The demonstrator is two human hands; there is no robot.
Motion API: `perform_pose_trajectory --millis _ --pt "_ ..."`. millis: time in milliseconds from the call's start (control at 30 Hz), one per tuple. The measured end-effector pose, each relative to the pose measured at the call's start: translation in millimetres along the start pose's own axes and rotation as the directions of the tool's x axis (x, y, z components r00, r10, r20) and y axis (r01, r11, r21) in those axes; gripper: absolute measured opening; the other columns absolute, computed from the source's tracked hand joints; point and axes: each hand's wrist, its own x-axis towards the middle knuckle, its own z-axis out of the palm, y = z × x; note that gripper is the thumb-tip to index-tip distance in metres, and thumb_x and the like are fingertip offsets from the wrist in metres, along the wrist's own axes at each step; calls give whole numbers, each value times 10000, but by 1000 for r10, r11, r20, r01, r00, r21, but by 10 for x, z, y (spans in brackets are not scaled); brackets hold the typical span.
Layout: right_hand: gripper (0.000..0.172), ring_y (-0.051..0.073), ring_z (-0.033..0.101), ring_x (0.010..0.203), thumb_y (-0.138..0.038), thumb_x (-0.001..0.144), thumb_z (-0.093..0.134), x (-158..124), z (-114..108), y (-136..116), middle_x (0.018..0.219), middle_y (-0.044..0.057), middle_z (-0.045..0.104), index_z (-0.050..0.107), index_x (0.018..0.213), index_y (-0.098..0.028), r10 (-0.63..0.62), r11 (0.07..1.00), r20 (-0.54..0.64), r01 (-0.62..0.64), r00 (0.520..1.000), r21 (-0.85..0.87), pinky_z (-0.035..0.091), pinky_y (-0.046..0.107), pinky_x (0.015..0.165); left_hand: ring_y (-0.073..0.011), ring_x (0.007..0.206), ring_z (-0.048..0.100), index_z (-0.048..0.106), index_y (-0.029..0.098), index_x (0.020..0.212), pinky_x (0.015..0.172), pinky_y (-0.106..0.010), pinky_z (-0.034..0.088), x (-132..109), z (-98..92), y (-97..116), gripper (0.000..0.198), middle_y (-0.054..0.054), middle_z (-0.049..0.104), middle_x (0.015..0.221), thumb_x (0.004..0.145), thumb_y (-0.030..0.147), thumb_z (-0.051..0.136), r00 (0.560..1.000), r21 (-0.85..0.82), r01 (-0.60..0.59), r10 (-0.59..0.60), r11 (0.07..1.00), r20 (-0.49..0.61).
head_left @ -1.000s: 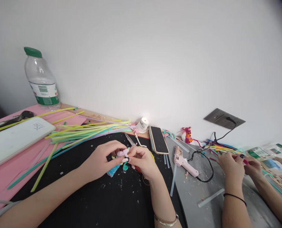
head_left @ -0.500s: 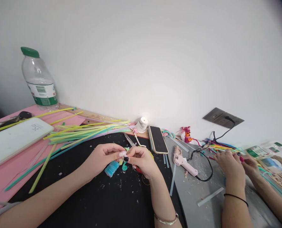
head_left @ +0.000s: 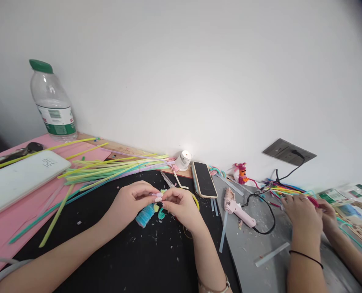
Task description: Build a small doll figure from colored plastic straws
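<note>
- Piece of lilac material (head_left: 156,195) sits between the fingertips of both hands, above the black mat (head_left: 116,260).
- The left hand (head_left: 130,203) comes in from the left, thumb and finger brought together narrowly on the piece.
- The right hand (head_left: 182,208) comes in from the right, its thumb and finger also in a narrow pinch; it seems to grip the same piece, though the contact is mostly covered.
- So the piece lies to the right of the left palm and to the left of the right palm; both hands meet at it, and neither is plainly nearer.
- Its long axis is hard to tell, as the fingers hide most of it; the visible strip runs roughly left to right.
- The blue fuzzy piece (head_left: 145,216) lies just on the near side of the left fingertips, its long axis slanting from near left to far right; the left hand is nearer to it.
- The teal curl (head_left: 161,213) lies just right of it, close below the right thumb.
- The scissors (head_left: 166,179) lie beyond the fingertips, blades towards far left, partly hidden by the right hand.
</note>
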Motion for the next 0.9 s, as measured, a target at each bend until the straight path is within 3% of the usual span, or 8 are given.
perform_pose_trajectory --millis 233,400,667,800,900 --pt "95 100 503 574 -230 713 679 15 45 40 641 -7 596 632 675 -157 -35 997 -48 32 998 -67 370 220 547 -151 593 600 677 174 789 596 -247 481 -12 35 81 198 4 659 605 802 363 618 979 -111 193 -184 975 93" --pt "97 94 476 558 -210 721 662 21 50 52 623 -25 558 597 664 -167 -80 992 -67 73 995 -103 363 213 540 -133 546 564 638 173 731 558 -231 455 -15 33 48 242 27 605 546 823 391 588 981 -143 175 -159 974 115" --pt "90 85 453 554 -143 731 647 9 78 66 655 -47 520 580 763 -194 -187 948 -128 145 974 -284 358 195 522 -105 473 472 547 179 608 522 -217 378 -26 16 71 345 53 514 465 862 411 525 988 -34 119 -115 992 100" --pt "230 92 478 599 -110 759 626 -6 83 24 785 -22 566 634 957 -225 -283 908 -59 248 957 -338 382 203 547 -91 443 410 532 173 593 480 -210 334 -2 -5 61 367 64 460 456 843 441 538 975 -98 185 -170 978 141" --pt "178 109 494 648 -120 797 606 -8 79 -2 770 -10 572 677 923 -223 -344 852 -1 312 939 -421 389 219 588 -85 438 399 535 162 591 466 -208 317 27 -17 45 375 60 462 474 822 457 554 955 -147 249 -218 957 199"
